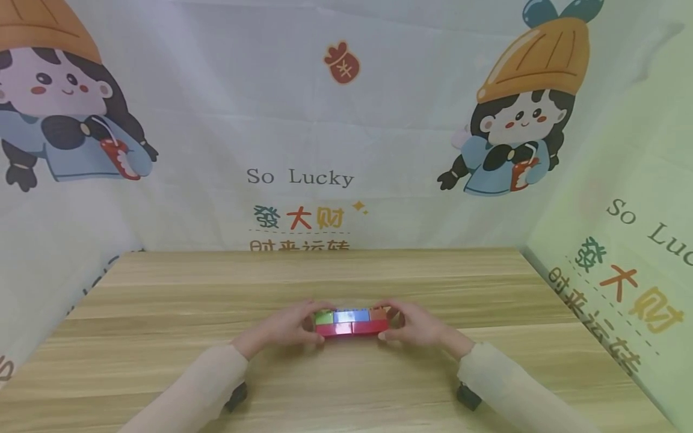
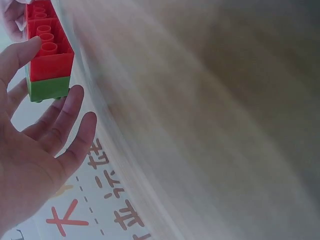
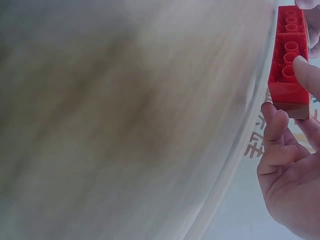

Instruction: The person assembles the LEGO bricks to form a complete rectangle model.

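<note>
A short wall of joined toy building bricks lies crosswise between the two hands in the head view. Its lower row is two red bricks [image 1: 370, 326]; above them run a green brick [image 1: 323, 318], a blue brick [image 1: 352, 317] and an orange brick [image 1: 378, 314]. My left hand [image 1: 287, 325] grips the green end between thumb and fingers. At the orange end, my right hand [image 1: 419, 325] holds on the same way. Both wrist views show the hollow, tubed undersides of the red bricks [image 2: 51, 66], with a thumb on each end.
The wood-grain table [image 1: 346, 385] spreads around the hands. Behind it hangs a white printed cloth [image 1: 216, 120], which also covers the sides. Small dark devices [image 1: 468, 396] sit under the sleeves at the wrists.
</note>
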Available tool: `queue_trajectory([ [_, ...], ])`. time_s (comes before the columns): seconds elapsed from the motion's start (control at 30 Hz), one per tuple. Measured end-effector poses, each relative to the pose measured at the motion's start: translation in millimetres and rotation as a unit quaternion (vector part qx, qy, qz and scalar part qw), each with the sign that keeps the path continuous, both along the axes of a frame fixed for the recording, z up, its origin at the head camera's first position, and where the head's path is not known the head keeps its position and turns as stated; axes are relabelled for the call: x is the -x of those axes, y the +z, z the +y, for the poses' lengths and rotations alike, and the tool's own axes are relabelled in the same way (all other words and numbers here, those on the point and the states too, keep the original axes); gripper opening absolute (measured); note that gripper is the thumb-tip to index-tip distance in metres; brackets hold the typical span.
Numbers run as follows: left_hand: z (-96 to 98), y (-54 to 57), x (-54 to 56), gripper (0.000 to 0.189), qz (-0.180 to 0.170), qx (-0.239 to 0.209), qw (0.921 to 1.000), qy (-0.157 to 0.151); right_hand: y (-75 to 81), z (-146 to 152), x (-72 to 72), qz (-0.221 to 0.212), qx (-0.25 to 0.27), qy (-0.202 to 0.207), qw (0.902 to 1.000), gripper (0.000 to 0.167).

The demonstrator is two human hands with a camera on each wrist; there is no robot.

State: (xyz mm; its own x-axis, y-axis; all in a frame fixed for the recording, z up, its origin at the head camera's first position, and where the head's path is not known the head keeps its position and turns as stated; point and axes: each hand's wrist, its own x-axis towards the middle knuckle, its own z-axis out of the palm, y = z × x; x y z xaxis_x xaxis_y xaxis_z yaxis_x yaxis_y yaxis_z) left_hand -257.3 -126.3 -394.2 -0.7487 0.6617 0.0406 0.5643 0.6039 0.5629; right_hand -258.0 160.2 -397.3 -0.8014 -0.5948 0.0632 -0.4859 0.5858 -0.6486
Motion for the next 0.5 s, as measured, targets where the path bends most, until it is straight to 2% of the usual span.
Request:
queue_trajectory([
  [0.13,0.0,1.0,5.9,0.058,-0.016,-0.006,0.9999,0.003,-0.5,-1,3.1,-0.013,-0.004,-0.006,0.9999,0.052],
  [0.33,-0.7,5.5,12.1,0.055,-0.020,-0.019,0.9995,-0.014,-0.7,-1,12.2,-0.022,-0.007,-0.013,0.9997,0.054],
  [0.5,-0.3,7.6,18.0,0.053,-0.053,-0.023,0.9983,-0.005,2.2,-1,21.0,-0.020,-0.006,-0.004,0.9998,0.054],
])
